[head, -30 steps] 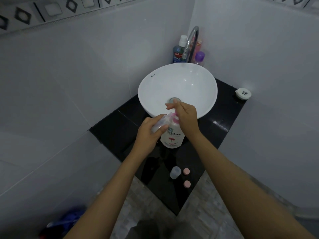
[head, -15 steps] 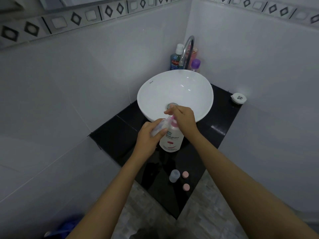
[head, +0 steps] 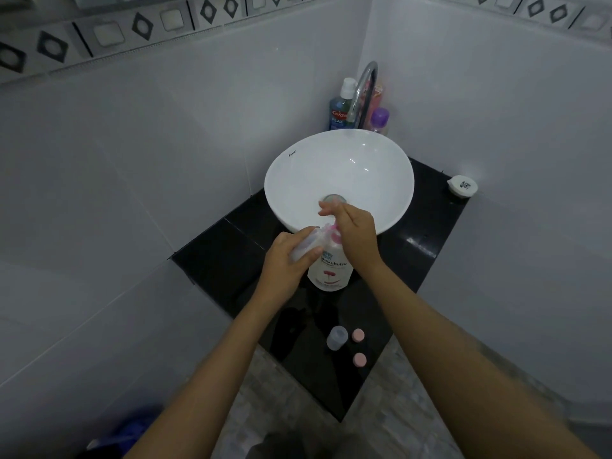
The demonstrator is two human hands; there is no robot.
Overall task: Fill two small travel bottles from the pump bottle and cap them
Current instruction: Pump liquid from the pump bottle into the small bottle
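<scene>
A white pump bottle (head: 329, 271) with a pink pump stands on the black counter (head: 225, 256) in front of the sink. My right hand (head: 356, 231) lies flat on top of its pump head. My left hand (head: 286, 263) holds a small clear travel bottle (head: 306, 245) tilted, its mouth at the pink nozzle. A second clear travel bottle (head: 336, 337) stands uncapped near the counter's front corner. Two pink caps (head: 358, 335) (head: 359, 359) lie beside it.
A white bowl sink (head: 347, 167) with a chrome tap (head: 362, 91) sits behind the pump bottle. A blue mouthwash bottle (head: 339, 109) and a purple-capped bottle (head: 379, 120) stand in the corner. A small white round container (head: 462, 186) sits at the counter's right edge.
The view has tilted upward, so everything sits lower in the frame. Both hands stay at the pump bottle, the left one still holding the travel bottle at the nozzle.
</scene>
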